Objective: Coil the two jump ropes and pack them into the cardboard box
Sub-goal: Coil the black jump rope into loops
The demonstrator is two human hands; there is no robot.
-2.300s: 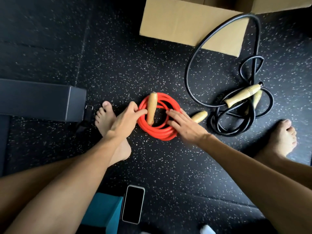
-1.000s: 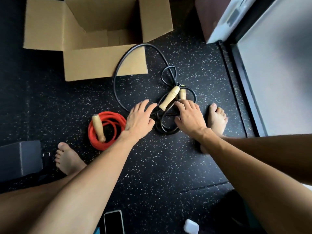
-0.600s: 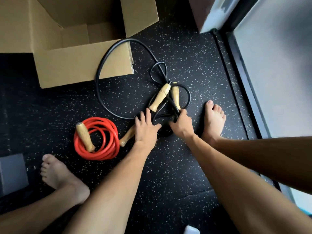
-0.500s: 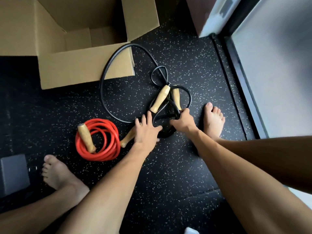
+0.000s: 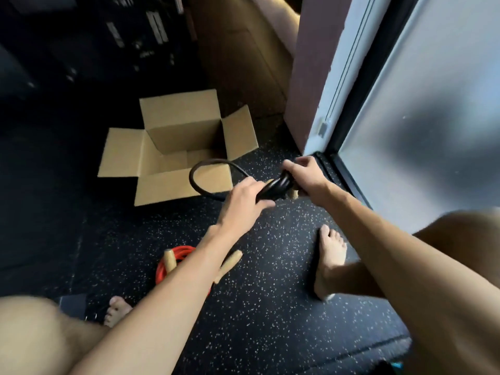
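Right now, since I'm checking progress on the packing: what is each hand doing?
Left hand: closed, holding the black rope.
Right hand: closed, holding the same rope's gathered loops.

The floor [image 5: 270, 320] is covered with black rubber matting flecked with pale specks, and a seam [image 5: 351, 353] is seen crossing it near the bottom edge. Along the right side a tall frosted glass panel [image 5: 433, 131] is set in a dark frame [image 5: 365, 77], and soft daylight is admitted through it. Beside the frame a white door jamb [image 5: 338, 77] and a dull mauve wall panel [image 5: 308, 63] are seen. A brown wooden surface [image 5: 238, 58] is shown at the top centre, and the top left corner is filled by dark, blurred shelving [image 5: 135, 31]
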